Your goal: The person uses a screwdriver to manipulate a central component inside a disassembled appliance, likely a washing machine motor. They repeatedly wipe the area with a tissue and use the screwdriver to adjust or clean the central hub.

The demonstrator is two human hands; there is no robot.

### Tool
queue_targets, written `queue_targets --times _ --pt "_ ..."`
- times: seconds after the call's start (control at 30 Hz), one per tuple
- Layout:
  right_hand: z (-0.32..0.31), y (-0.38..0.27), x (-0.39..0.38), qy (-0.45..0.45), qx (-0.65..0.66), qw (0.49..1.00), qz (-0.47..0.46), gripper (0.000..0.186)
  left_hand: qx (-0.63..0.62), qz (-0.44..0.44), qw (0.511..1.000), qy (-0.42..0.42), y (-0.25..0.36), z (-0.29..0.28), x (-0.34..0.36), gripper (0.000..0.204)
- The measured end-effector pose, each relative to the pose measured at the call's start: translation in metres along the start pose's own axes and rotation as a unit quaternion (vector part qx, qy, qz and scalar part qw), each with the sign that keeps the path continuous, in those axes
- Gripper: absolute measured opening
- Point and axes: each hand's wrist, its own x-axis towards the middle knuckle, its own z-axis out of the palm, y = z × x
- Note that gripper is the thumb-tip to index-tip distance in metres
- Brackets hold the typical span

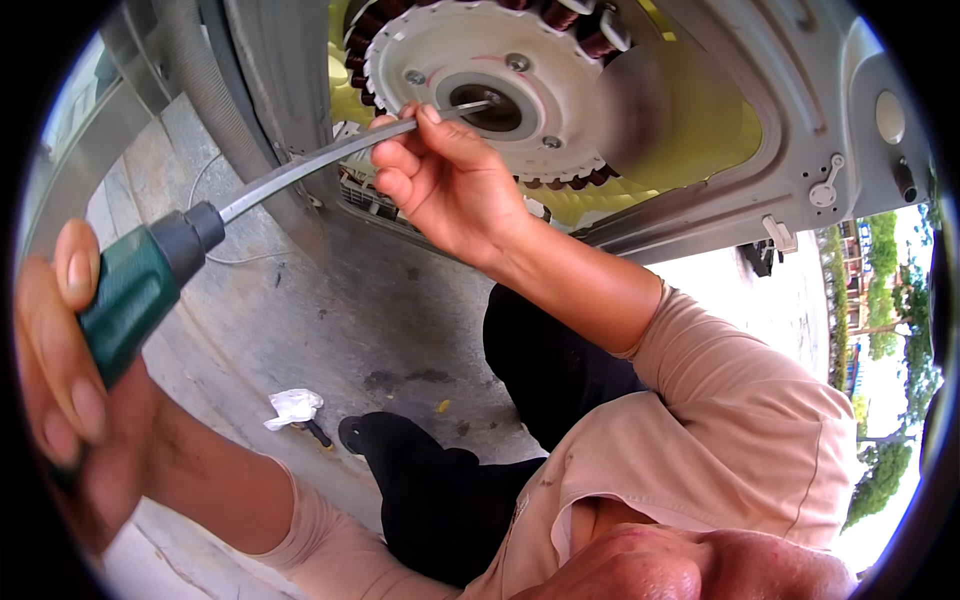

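My left hand [62,345] grips the green and dark grey handle of a screwdriver [140,290] at the left. My right hand [450,185] pinches its long metal shaft between thumb and fingers near the far end. That end reaches the dark centre opening [495,118] of a round white hub [555,95], though whether it touches anything inside I cannot tell. The hub has bolts and a ring of dark red copper coils [603,35], set in a yellowish housing [715,120]. A blurred dark patch lies over the housing right of the hub.
A grey metal frame [760,55] surrounds the housing. Below, on the stained grey floor [320,290], lie a white crumpled cloth [295,405] with a dark tool [318,435] beside it and a thin cable [240,258]. My bent legs in black trousers [440,500] fill the lower middle. Trees show at the right.
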Motion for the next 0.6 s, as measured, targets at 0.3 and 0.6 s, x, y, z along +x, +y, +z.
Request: queue_targets --times 0.3,0.6 --pt "-0.007 -0.016 -0.002 -0.168 0.187 0.966 0.062 0.016 0.19 -0.091 0.944 -0.254 0.034 0.088 0.098 0.024" --pt "-0.006 -0.041 -0.039 -0.128 0.244 0.959 0.066 0.013 0.124 -0.073 0.94 -0.309 0.014 0.153 0.114 0.015"
